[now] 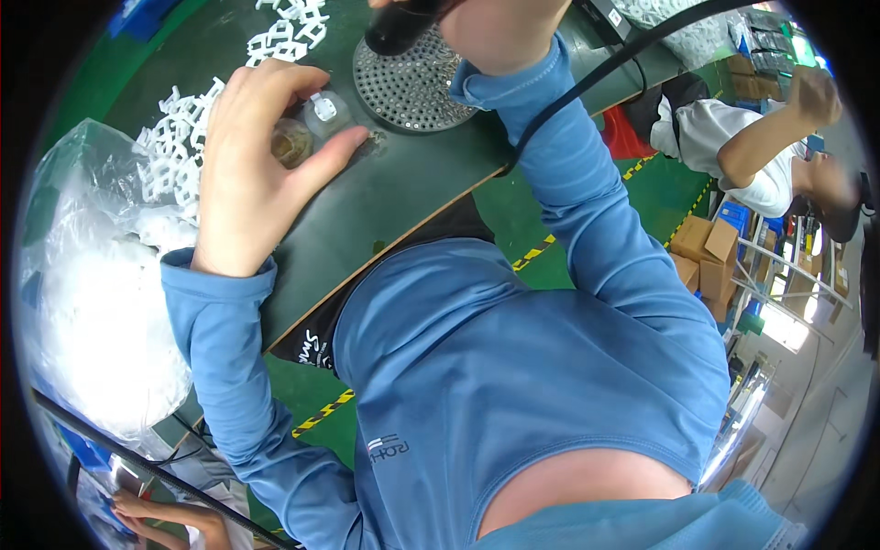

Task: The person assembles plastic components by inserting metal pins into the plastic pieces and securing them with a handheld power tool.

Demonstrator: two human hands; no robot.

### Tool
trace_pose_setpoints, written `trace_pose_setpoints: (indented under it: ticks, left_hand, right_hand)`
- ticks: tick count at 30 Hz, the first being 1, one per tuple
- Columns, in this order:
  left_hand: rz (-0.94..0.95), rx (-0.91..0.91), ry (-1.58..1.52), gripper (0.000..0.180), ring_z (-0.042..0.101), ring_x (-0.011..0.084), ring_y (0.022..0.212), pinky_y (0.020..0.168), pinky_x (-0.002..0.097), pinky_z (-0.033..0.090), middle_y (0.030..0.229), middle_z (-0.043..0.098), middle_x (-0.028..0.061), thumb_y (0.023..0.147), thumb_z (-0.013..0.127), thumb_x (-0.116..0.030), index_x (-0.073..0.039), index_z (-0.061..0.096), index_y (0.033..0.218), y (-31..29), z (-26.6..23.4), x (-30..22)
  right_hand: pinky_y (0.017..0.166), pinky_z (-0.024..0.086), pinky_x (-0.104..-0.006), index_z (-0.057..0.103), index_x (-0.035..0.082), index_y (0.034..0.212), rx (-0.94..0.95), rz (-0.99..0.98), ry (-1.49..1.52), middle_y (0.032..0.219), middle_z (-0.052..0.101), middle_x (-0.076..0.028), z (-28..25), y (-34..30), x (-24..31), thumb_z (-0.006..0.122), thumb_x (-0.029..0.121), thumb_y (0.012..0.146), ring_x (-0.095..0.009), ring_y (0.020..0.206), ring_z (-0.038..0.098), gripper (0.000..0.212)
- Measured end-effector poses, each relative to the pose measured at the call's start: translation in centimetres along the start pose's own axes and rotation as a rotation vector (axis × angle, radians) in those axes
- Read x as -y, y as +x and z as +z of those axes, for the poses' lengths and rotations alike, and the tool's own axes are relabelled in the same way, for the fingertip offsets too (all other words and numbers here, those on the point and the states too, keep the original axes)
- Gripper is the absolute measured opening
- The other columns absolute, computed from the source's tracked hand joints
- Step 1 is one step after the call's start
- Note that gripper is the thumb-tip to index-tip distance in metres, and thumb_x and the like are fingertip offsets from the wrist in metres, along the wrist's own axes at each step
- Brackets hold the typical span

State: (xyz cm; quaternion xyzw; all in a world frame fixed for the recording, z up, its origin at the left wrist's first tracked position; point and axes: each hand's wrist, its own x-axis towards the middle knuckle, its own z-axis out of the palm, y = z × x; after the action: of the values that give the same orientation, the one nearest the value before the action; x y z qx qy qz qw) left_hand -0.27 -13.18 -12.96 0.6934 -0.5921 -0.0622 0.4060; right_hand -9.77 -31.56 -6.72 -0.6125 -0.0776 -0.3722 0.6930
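Observation:
My left hand (252,165) is curled around a small translucent round piece (328,117), forefinger along its far edge and thumb along its near edge. A small white plastic part (324,106) sits on top of that piece. Beside it, inside the curve of the hand, is a second round item (291,144), clear with a brownish inside. My right hand (504,32) grips a black cylindrical handled tool (403,27) at the top edge; its fingers are partly cut off. Under the tool lies a round metal plate (412,87) dotted with many small holes or studs.
White plastic links (174,147) lie in heaps beyond my left hand. A large clear plastic bag (110,312) bulges at the left. A black cable (623,64) crosses near my right forearm. Co-workers sit at right (761,156) and lower left (174,513). Cardboard boxes (706,252) stand behind.

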Motion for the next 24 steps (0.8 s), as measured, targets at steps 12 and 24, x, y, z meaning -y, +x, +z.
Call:
trace_pose_setpoints:
  ticks: [12, 24]
  left_hand:
    - [0.065, -0.124, 0.042, 0.032, 0.06, 0.03, 0.095, 0.084, 0.0374, 0.049, 0.103, 0.067, 0.0109, 0.075, 0.083, -0.003, 0.0, 0.066, 0.102, -0.1, 0.9, 0.3]
    - [0.066, -0.158, 0.05, 0.03, 0.06, 0.031, 0.093, 0.083, 0.037, 0.05, 0.103, 0.066, 0.0113, 0.076, 0.084, -0.005, 0.002, 0.065, 0.098, 0.4, 1.0, 0.7]
  right_hand:
    - [0.056, 0.052, -0.037, 0.032, 0.004, 0.156, 0.148, -0.056, 0.325, 0.083, 0.058, -0.013, 2.3, 0.9, 2.4, 0.049, 0.054, 0.099, -0.021, 0.057, 0.057, 0.077]
    - [0.057, 0.051, -0.0299, 0.029, 0.002, 0.156, 0.084, 0.037, 0.104, 0.083, 0.059, -0.015, 3.0, -0.3, 2.6, 0.065, 0.051, 0.094, -0.019, 0.061, 0.057, 0.087]
